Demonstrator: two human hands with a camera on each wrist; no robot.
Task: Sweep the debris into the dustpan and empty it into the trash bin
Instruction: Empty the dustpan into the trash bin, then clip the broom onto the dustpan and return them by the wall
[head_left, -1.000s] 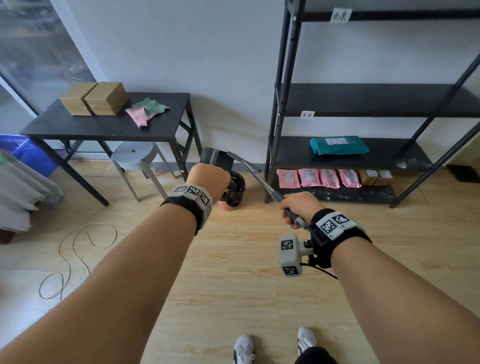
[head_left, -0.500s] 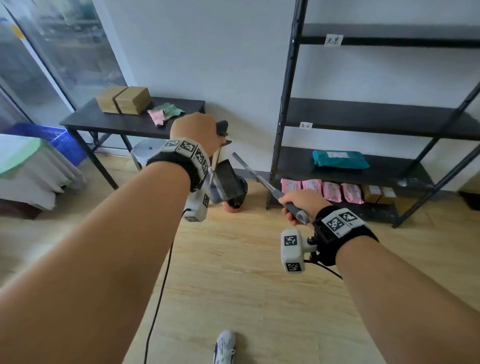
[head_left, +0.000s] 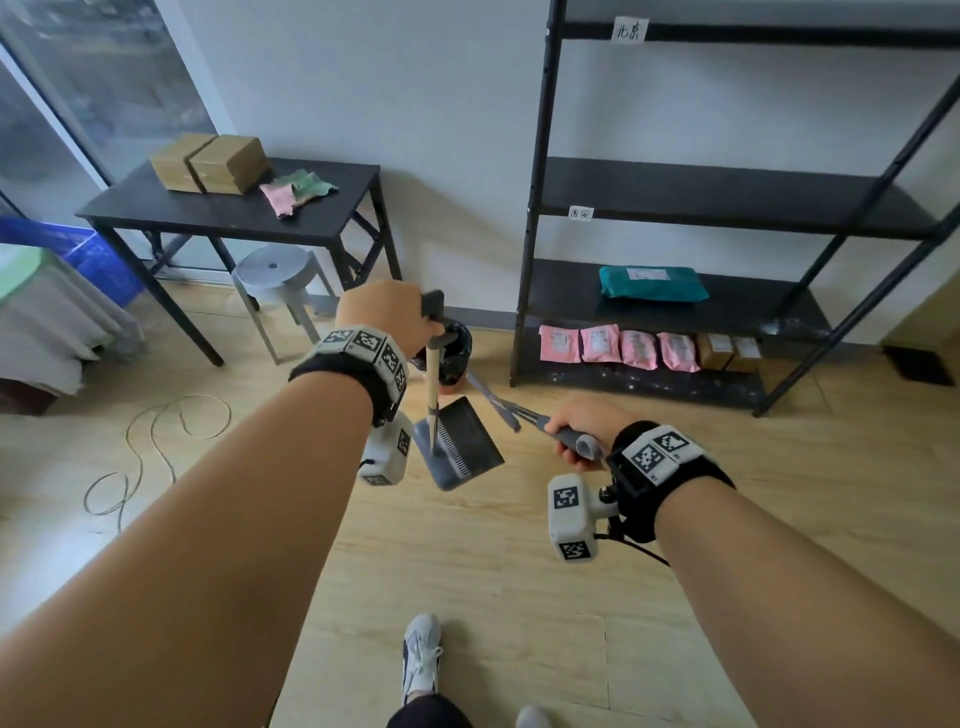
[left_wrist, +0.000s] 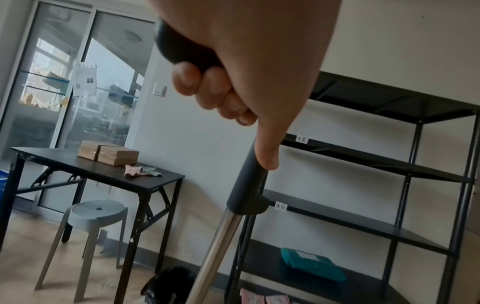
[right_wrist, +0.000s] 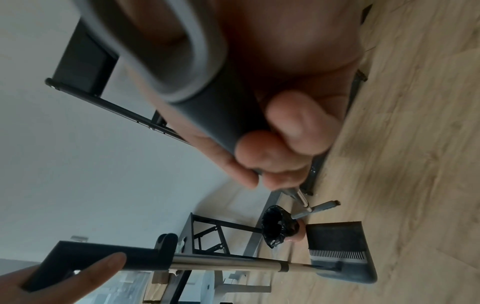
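Note:
My left hand (head_left: 384, 317) grips the dark top grip (left_wrist: 249, 181) of the long-handled dustpan. Its grey pan (head_left: 462, 441) hangs just above the wooden floor, open side facing me, and I see no debris in it. The small trash bin (head_left: 456, 353), lined with a black bag, stands just behind the pan against the wall. My right hand (head_left: 579, 428) grips the grey broom handle (head_left: 571, 441), whose shaft slants away to the left toward the bin. In the right wrist view the pan (right_wrist: 340, 246) lies beside the bin (right_wrist: 278, 226).
A black table (head_left: 156, 208) with boxes and cloths stands at the back left, with a grey stool (head_left: 275, 270) beside it. A black shelf rack (head_left: 675, 312) holding packages fills the right. A cable (head_left: 156, 441) loops on the floor at left. My shoe (head_left: 421, 654) is below.
My left hand has drawn the dustpan back from the bin and lowered it, so the pan now hangs near the floor in front of the bin. My right hand still holds the broom.

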